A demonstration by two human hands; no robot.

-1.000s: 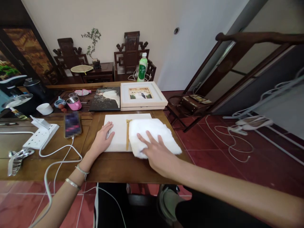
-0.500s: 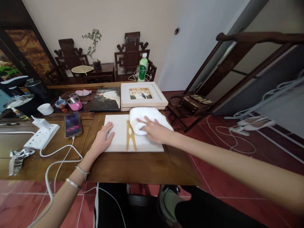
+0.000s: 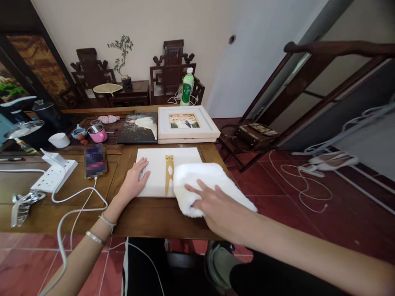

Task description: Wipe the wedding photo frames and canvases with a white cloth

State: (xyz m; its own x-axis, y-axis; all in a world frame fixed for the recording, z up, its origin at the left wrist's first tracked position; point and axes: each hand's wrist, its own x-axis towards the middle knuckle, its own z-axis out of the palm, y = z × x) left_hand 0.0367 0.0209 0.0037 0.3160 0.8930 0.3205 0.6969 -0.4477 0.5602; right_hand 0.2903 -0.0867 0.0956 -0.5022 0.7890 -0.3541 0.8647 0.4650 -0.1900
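A white board (image 3: 157,168) with a small gold stand (image 3: 168,174) lies face down on the wooden table (image 3: 145,216). My left hand (image 3: 134,181) rests flat on the board's left edge, fingers stretched out. My right hand (image 3: 216,203) presses flat on a folded white towel (image 3: 203,181), fingers spread. The towel covers the board's near right corner and hangs over the table's right edge.
Behind the board lie a white-framed photo (image 3: 187,122) and a dark photo print (image 3: 138,128). A green bottle (image 3: 186,87) stands further back. To the left are a phone (image 3: 95,160), a white power strip (image 3: 54,174) with cables, a pink cup (image 3: 97,133) and a white bowl (image 3: 58,140).
My right hand slid the towel away to the board's far right corner, then pulled it back toward me to the near right corner. My left hand stayed in place.
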